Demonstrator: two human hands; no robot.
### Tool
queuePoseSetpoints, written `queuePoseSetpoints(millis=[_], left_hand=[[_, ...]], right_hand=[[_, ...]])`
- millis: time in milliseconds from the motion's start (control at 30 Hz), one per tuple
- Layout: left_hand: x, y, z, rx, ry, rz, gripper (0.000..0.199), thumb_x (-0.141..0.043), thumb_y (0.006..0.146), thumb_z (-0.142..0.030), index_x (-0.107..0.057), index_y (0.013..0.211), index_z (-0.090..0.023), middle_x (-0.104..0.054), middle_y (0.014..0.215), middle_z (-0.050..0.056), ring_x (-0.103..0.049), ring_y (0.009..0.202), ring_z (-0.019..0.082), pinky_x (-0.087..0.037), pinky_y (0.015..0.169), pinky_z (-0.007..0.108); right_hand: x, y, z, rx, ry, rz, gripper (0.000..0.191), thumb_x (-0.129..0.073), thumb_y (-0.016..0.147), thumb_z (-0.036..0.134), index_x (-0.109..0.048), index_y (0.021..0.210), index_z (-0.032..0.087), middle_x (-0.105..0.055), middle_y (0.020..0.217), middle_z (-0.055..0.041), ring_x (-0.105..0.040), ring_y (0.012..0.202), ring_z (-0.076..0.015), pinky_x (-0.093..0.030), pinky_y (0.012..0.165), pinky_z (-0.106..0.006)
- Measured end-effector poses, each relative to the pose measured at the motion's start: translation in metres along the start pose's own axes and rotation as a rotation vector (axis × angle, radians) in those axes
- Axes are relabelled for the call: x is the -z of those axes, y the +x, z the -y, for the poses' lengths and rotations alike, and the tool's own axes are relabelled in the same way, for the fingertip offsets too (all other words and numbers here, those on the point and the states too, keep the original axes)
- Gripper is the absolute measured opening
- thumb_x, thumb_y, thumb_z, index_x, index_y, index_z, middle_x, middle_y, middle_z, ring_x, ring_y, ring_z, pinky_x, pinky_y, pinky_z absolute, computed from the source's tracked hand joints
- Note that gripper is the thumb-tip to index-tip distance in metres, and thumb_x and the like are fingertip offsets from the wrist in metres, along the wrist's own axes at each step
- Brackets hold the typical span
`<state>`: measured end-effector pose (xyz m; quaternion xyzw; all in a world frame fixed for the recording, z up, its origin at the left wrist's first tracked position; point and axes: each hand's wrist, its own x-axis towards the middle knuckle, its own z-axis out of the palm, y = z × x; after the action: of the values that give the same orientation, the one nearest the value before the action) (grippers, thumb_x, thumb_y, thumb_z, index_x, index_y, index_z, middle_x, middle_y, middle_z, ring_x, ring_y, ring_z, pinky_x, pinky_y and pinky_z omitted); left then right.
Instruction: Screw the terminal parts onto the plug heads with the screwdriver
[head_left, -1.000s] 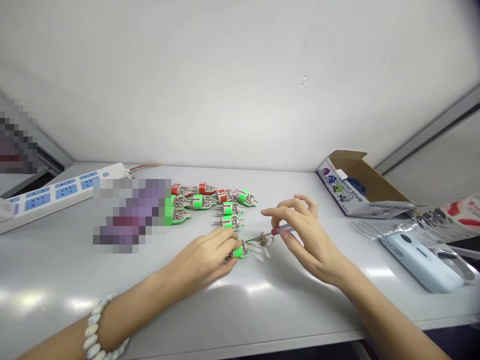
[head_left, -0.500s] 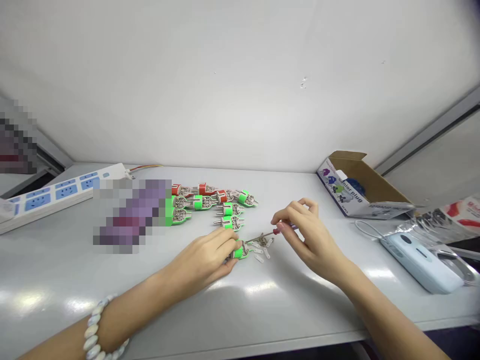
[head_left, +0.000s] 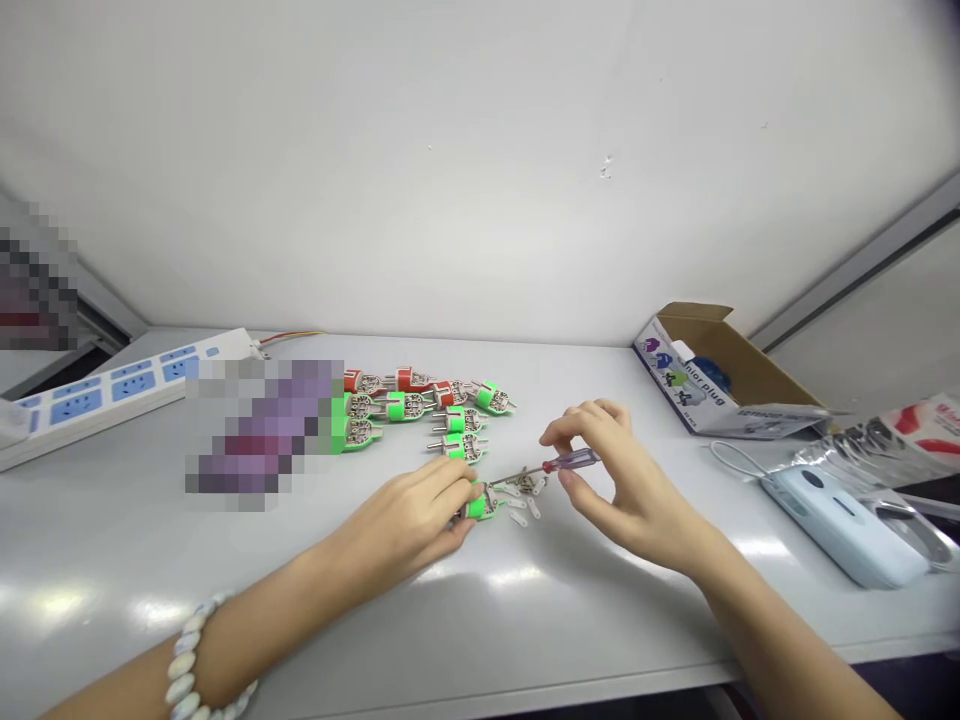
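My left hand [head_left: 424, 508] is closed on a green-and-white electrical plug [head_left: 478, 506], pressing it against the table; the fingers hide its pin end. A screwdriver [head_left: 574, 459] with a clear purple handle lies between the thumb and fingers of my right hand [head_left: 611, 475]. Its tip touches, or nearly touches, the inside of the held plug. Just right of that plug lie several small screws [head_left: 530, 482] and flat pale strips [head_left: 517, 517]. Behind my left hand stand more opened plugs, green [head_left: 405, 405] and red [head_left: 411, 379], in loose rows.
A white power strip [head_left: 131, 383] lies at the left, near a pixelated purple patch [head_left: 281, 425]. At the back right stands an open cardboard box [head_left: 705, 385] with something blue inside. A light blue device [head_left: 840, 525] and clear plastic packaging [head_left: 862, 440] lie at the right.
The fingers of my right hand have shifted around the screwdriver, so more of its handle shows. My left hand and the plug have stayed in place.
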<state>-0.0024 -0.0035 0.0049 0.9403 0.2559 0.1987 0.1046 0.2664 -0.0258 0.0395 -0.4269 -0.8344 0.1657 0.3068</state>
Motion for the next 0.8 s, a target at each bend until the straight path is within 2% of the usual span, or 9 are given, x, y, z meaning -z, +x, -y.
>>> queuePoseSetpoints(millis=[100, 200, 267, 333, 433, 500, 567, 667, 800], left_hand=[[0.001, 0.000, 0.000, 0.000, -0.005, -0.003, 0.011, -0.050, 0.099, -0.010, -0.058, 0.100, -0.017, -0.066, 0.105, 0.008, -0.065, 0.095, 0.021, -0.054, 0.080, 0.030], [0.000, 0.000, 0.000, -0.019, -0.005, -0.014, 0.010, -0.051, 0.098, -0.009, -0.059, 0.099, -0.016, -0.066, 0.105, 0.008, -0.065, 0.095, 0.022, -0.055, 0.079, 0.031], [0.000, 0.001, 0.001, -0.028, -0.005, -0.024, 0.010, -0.052, 0.098, -0.009, -0.059, 0.100, -0.016, -0.066, 0.104, 0.008, -0.065, 0.094, 0.022, -0.055, 0.078, 0.031], [-0.001, 0.001, 0.001, -0.038, -0.001, -0.035, 0.011, -0.051, 0.098, -0.009, -0.060, 0.102, -0.015, -0.066, 0.103, 0.008, -0.066, 0.093, 0.022, -0.055, 0.076, 0.031], [-0.002, 0.001, 0.000, -0.050, 0.018, -0.052, 0.013, -0.049, 0.099, -0.011, -0.061, 0.102, -0.016, -0.066, 0.103, 0.009, -0.066, 0.092, 0.022, -0.056, 0.075, 0.031], [-0.002, 0.001, 0.000, -0.057, 0.036, -0.059, 0.014, -0.049, 0.100, -0.012, -0.061, 0.102, -0.016, -0.067, 0.103, 0.009, -0.066, 0.092, 0.022, -0.057, 0.075, 0.031], [-0.002, 0.001, -0.001, -0.071, 0.050, -0.068, 0.015, -0.047, 0.101, -0.012, -0.062, 0.103, -0.016, -0.068, 0.104, 0.009, -0.067, 0.092, 0.022, -0.057, 0.076, 0.031], [-0.003, 0.001, -0.002, -0.107, 0.052, -0.097, 0.018, -0.046, 0.102, -0.012, -0.063, 0.105, -0.015, -0.069, 0.104, 0.009, -0.067, 0.091, 0.022, -0.058, 0.076, 0.032], [-0.003, 0.001, -0.004, -0.128, 0.057, -0.141, 0.018, -0.047, 0.101, -0.011, -0.064, 0.106, -0.016, -0.071, 0.102, 0.009, -0.069, 0.089, 0.021, -0.058, 0.074, 0.031]], right_hand=[[0.000, 0.000, 0.000, -0.019, 0.045, -0.045, 0.017, -0.051, 0.096, 0.011, -0.051, 0.105, 0.025, -0.060, 0.092, -0.0009, -0.054, 0.089, -0.0212, -0.040, 0.087, -0.040], [-0.001, 0.001, -0.002, -0.009, 0.051, -0.148, 0.012, -0.054, 0.098, 0.013, -0.053, 0.098, 0.025, -0.059, 0.088, -0.0001, -0.054, 0.085, -0.0197, -0.040, 0.083, -0.037], [-0.002, 0.003, -0.003, 0.012, 0.029, -0.226, 0.011, -0.052, 0.100, 0.013, -0.052, 0.098, 0.024, -0.059, 0.089, -0.0007, -0.055, 0.084, -0.0192, -0.040, 0.084, -0.038], [-0.005, 0.004, -0.005, 0.036, -0.002, -0.244, 0.013, -0.046, 0.101, 0.011, -0.051, 0.100, 0.023, -0.058, 0.093, -0.0024, -0.055, 0.086, -0.0195, -0.041, 0.084, -0.037], [-0.014, 0.004, -0.008, 0.059, -0.058, -0.153, 0.021, -0.036, 0.102, 0.007, -0.051, 0.105, 0.022, -0.056, 0.091, -0.0040, -0.054, 0.083, -0.0195, -0.043, 0.073, -0.032], [-0.025, 0.004, -0.009, 0.061, -0.142, -0.081, 0.019, -0.037, 0.104, 0.010, -0.053, 0.103, 0.020, -0.057, 0.088, -0.0042, -0.054, 0.079, -0.0192, -0.044, 0.068, -0.030], [-0.038, 0.003, -0.010, 0.109, -0.259, -0.038, 0.014, -0.045, 0.105, 0.020, -0.054, 0.095, 0.020, -0.057, 0.082, -0.0030, -0.053, 0.073, -0.0191, -0.042, 0.064, -0.030], [-0.058, 0.001, -0.012, 0.156, -0.313, -0.023, 0.025, -0.048, 0.105, 0.029, -0.054, 0.083, 0.021, -0.057, 0.075, -0.0022, -0.049, 0.065, -0.0188, -0.037, 0.058, -0.031], [-0.071, -0.001, -0.015, 0.201, -0.361, 0.009, 0.029, -0.040, 0.103, 0.013, -0.053, 0.078, 0.020, -0.056, 0.072, -0.0021, -0.045, 0.063, -0.0184, -0.033, 0.058, -0.032]])
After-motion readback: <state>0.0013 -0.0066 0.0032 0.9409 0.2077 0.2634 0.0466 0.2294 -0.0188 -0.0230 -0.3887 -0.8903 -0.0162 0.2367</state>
